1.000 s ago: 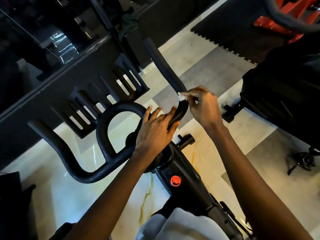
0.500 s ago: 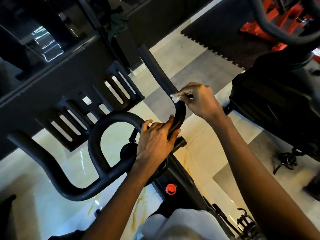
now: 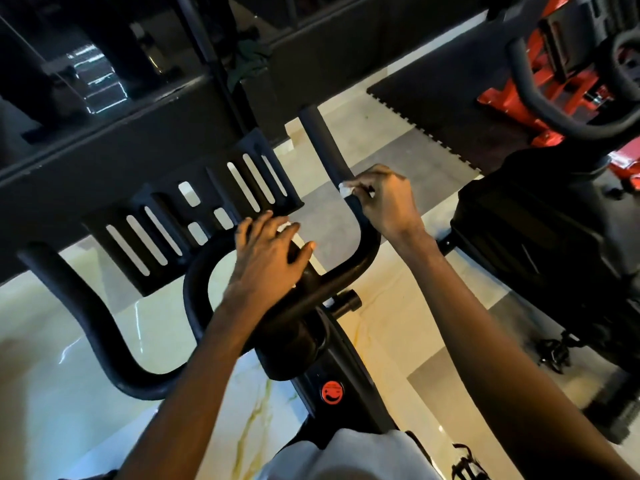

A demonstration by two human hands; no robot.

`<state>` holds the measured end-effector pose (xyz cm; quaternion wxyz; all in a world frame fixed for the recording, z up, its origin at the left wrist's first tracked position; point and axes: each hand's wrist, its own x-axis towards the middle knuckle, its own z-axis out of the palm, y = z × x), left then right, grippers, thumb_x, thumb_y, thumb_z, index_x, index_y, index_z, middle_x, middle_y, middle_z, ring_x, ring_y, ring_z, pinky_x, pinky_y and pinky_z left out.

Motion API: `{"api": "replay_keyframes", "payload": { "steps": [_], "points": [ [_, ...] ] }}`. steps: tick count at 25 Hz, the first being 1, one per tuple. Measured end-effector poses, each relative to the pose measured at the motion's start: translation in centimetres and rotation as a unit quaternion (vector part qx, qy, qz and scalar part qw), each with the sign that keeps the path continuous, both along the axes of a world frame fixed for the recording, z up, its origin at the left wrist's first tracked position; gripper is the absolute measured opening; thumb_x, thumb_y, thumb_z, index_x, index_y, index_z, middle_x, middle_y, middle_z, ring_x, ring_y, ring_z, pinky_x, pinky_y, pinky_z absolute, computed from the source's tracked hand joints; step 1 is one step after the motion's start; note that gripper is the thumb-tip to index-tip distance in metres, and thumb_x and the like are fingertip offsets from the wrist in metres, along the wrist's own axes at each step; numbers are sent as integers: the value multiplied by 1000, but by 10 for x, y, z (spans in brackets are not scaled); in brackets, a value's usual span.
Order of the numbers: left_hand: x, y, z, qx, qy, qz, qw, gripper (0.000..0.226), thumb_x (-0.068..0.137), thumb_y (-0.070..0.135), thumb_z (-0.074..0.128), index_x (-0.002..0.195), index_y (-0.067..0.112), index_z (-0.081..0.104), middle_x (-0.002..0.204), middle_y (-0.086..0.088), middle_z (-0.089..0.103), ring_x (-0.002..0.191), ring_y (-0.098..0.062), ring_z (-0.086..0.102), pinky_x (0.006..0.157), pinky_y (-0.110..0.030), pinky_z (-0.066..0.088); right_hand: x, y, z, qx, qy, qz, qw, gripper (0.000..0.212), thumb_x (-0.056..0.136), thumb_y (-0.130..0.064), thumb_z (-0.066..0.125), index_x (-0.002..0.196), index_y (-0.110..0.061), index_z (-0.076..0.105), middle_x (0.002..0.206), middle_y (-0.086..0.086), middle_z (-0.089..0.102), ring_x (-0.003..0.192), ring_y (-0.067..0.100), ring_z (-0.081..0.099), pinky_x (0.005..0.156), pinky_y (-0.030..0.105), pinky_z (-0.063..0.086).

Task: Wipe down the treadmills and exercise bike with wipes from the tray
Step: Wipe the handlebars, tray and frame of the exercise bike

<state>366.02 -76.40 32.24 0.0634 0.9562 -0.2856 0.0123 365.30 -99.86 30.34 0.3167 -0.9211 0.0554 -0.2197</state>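
Change since a second ago: the left hand (image 3: pixel 266 265) has let go of the bend of the handlebar (image 3: pixel 367 244) and slid over to the centre loop (image 3: pixel 194 289), mid-frame. Its fingers (image 3: pixel 263 225) are now straight and spread, lying over the loop, clamped on nothing I can see. That area is motion-blurred, and a pale scrap beside the thumb could be a wipe or just floor, cannot tell. The right hand (image 3: pixel 388 202) has barely shifted: fingers (image 3: pixel 360 185) together, pinching the small white wipe (image 3: pixel 345 191) against the upright bar (image 3: pixel 320 140) just above the bend, centre-right of frame. So the brace is gone and the bar is being rubbed one-handed. My read: the right side of the exercise bike (image 3: pixel 346 362) is mid-wipe, the foam section toward top centre is ahead of the wipe, and the left horn (image 3: pixel 86 306) at lower left is yet to do. The left hand is likely repositioning to steady or to start the loop. The wipe is tiny and bunched, so coverage per pass is poor. The tray and treadmills are not in view.
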Motion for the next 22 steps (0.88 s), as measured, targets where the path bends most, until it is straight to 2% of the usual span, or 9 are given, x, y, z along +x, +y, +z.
{"api": "replay_keyframes", "payload": {
  "steps": [3,7,9,11,13,15,19,22],
  "points": [
    [1,9,-4,-37,-8,-17,999,65,99,60,28,143,18,53,151,-8,45,147,-25,30,121,-45,10,28,16,7,21,-40,-27,999,25,89,3,68,108,-9,78,102,7,71,85,10,61,74,-5,36],
    [4,1,-3,-77,0,35,996,65,102,50,43,157,19,29,161,-9,28,144,-29,32,119,-49,19,25,25,5,35,-52,-31,998,24,87,2,71,107,-10,78,101,5,71,85,6,59,78,-6,36],
    [14,0,5,-91,37,51,994,64,103,43,47,159,21,25,157,-9,37,140,-28,40,117,-47,25,13,19,-4,18,-47,-32,998,23,87,-1,73,104,-14,79,103,0,72,86,7,64,84,0,43],
    [28,-2,14,-103,47,38,993,63,104,39,46,160,28,18,143,-10,52,130,-28,51,111,-48,36,9,16,-7,2,-37,-34,999,24,87,-1,72,104,-17,80,105,-2,72,91,9,66,89,5,46],
    [41,-7,24,-100,60,23,993,69,104,41,47,160,40,6,135,-9,57,122,-29,58,98,-50,49,20,18,-6,-21,-41,-33,998,26,87,1,70,106,-15,79,105,1,71,94,13,65,86,-4,35],
    [48,-13,25,-73,62,26,995,71,104,44,46,157,47,0,134,-7,56,116,-30,61,88,-49,53,39,23,1,-23,-58,-27,998,26,87,3,69,107,-12,78,104,4,71,93,16,65,81,-6,33],
    [49,-14,19,-64,36,29,997,69,103,48,44,156,50,0,125,-1,59,104,-24,66,79,-44,57,59,32,12,49,-107,-38,992,21,90,-4,70,108,-12,78,100,3,71,86,9,63,75,-1,39],
    [49,-15,17,-50,31,30,998,69,104,48,42,157,48,-1,124,1,60,102,-21,66,80,-43,58,47,28,6,119,-114,-82,983,21,91,-6,70,109,-12,78,102,2,74,84,5,63,75,-1,41]
  ]
}}
